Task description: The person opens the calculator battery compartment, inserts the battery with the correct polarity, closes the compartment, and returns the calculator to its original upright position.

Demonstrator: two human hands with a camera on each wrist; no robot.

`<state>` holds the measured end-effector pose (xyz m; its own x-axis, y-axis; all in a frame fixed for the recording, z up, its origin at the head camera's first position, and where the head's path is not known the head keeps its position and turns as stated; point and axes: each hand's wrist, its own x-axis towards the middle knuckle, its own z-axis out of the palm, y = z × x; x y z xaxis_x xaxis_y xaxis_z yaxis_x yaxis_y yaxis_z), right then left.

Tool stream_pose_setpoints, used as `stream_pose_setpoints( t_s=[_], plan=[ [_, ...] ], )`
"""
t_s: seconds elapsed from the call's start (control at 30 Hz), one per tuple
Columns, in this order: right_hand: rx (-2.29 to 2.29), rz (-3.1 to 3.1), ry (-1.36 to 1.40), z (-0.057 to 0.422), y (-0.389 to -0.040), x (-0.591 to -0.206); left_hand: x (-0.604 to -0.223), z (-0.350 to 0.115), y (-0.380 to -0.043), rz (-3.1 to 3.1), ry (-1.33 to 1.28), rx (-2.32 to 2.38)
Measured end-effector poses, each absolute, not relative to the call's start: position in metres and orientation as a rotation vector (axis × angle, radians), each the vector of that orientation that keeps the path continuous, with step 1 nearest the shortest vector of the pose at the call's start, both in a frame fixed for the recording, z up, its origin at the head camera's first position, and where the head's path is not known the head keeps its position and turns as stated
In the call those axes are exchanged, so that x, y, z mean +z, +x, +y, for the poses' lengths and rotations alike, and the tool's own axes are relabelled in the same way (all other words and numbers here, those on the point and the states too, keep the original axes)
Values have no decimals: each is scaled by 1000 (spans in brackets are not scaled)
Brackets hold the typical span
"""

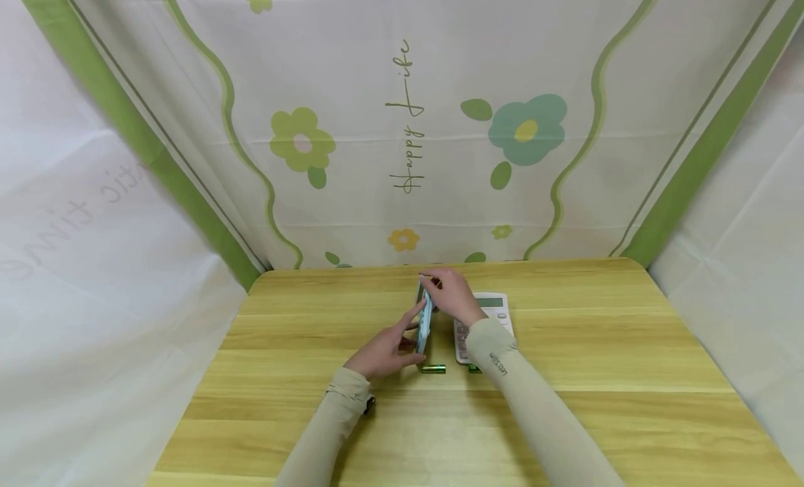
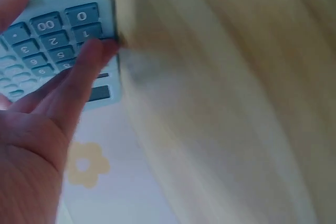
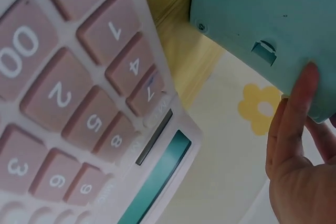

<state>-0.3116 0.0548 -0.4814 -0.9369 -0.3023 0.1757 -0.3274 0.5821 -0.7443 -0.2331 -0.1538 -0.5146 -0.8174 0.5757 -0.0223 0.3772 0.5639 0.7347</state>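
A light blue calculator (image 1: pixel 423 328) stands tilted up on its edge above the wooden table, held between both hands. My left hand (image 1: pixel 384 351) grips its lower part; in the left wrist view the fingers (image 2: pixel 86 74) lie across the keys. At the upper end my right hand (image 1: pixel 453 296) pinches the calculator's edge, one finger (image 3: pixel 300 98) against the plain back. That back (image 3: pixel 241 19) shows a small notch and a screw. A pink and white calculator (image 3: pixel 100 129) lies face up under my right wrist. One green battery (image 1: pixel 433 369) lies below the blue calculator.
A second green item (image 1: pixel 474 368), likely a battery, shows partly by the pink calculator's lower edge. The wooden table (image 1: pixel 301 305) ends at a white flowered curtain (image 1: pixel 352 75) behind, with fabric walls on both sides.
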Motion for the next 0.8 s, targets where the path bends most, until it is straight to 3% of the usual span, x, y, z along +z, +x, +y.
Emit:
stream_pose_setpoints(
  t_s=[0.43,0.8],
  plan=[
    [1642,-2828,503,54,-303,-481,-514,-155,-237,2511,825,1186],
    [1559,-2949,448,53,-298,-485,-508,-150,-233,2602,808,1152]
  ],
)
